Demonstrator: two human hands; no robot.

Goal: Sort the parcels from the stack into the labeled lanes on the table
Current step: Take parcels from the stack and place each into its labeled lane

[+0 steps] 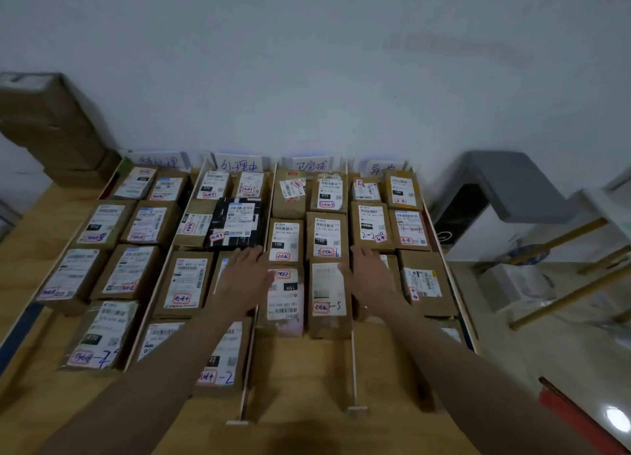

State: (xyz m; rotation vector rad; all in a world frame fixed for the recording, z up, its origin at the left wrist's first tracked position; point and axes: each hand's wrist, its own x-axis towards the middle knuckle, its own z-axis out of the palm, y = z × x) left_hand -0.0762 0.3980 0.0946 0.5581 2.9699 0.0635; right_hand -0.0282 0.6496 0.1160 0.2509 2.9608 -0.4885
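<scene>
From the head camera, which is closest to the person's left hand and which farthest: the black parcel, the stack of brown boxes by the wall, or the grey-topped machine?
1. The black parcel with white labels, just beyond the fingertips of the left hand.
2. The stack of brown cardboard boxes, far left against the wall.
3. The grey-topped white machine, off to the right past the lanes.

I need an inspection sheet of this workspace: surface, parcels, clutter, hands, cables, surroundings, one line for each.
Surface: wooden table, split into four lanes by thin dividers.
Job's things: labelled parcels fill the lanes; paper lane signs at the wall; stack of boxes at far left.
Clutter: nothing seen.
Hands: left hand and right hand flat, one each side of the third lane's near parcels.
Cables: nothing seen.
Surroundings: white wall; grey-topped unit at right.
</scene>
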